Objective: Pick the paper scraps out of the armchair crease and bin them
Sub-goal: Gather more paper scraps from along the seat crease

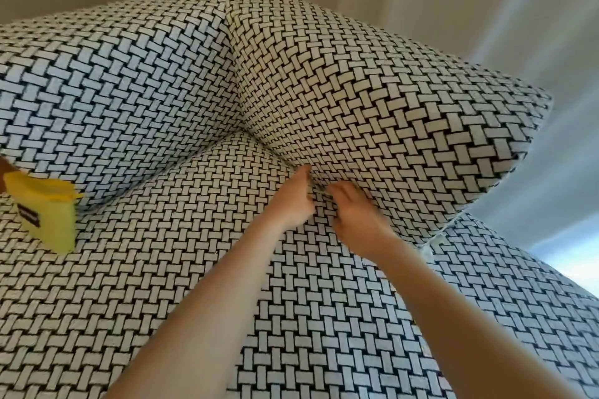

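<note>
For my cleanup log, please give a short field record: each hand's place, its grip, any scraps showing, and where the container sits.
left hand: at the crease between seat cushion and armrest, forefinger stretched towards it
right hand: close beside it, fingers curled at the same crease
grip: unclear for both
paper scraps: none plainly visible
yellow container: on the seat cushion, far left, apart from both hands

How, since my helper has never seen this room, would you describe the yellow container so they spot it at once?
Find the armchair upholstered in black-and-white basketweave fabric. On its seat cushion, at the far left of the view below the backrest, sits a small yellow container. It is the only plain, brightly coloured thing against the pattern, with a dark label on its side.
</note>
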Tool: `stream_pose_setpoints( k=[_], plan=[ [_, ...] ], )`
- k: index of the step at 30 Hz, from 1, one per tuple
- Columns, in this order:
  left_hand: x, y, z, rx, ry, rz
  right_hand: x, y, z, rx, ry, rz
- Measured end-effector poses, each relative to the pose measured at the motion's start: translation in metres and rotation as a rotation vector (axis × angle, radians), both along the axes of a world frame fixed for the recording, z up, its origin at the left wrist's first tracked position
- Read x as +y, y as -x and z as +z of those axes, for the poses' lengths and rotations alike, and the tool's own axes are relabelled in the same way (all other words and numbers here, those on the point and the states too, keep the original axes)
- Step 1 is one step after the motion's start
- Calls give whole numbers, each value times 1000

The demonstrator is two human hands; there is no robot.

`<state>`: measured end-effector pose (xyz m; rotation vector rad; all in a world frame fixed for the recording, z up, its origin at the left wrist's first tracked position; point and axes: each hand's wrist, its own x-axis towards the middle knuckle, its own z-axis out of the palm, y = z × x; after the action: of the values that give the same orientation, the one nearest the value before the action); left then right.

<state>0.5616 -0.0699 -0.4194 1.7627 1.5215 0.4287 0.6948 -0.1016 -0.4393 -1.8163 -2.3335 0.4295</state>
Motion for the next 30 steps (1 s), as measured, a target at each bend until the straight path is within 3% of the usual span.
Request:
stream_pose_setpoints(
  k=[4,9,16,30],
  plan=[
    [20,-11,-9,257,21,-145,8,-3,-15,-13,71,46],
    [38,-16,-31,607,-164,-223,28,2,-30,116,106,-32],
    [44,-17,-35,713,-234,-257,52,21,-25,-49,242,-104],
    [37,-18,-33,715,-191,-233,63,30,-10,-242,630,-202]
  ],
)
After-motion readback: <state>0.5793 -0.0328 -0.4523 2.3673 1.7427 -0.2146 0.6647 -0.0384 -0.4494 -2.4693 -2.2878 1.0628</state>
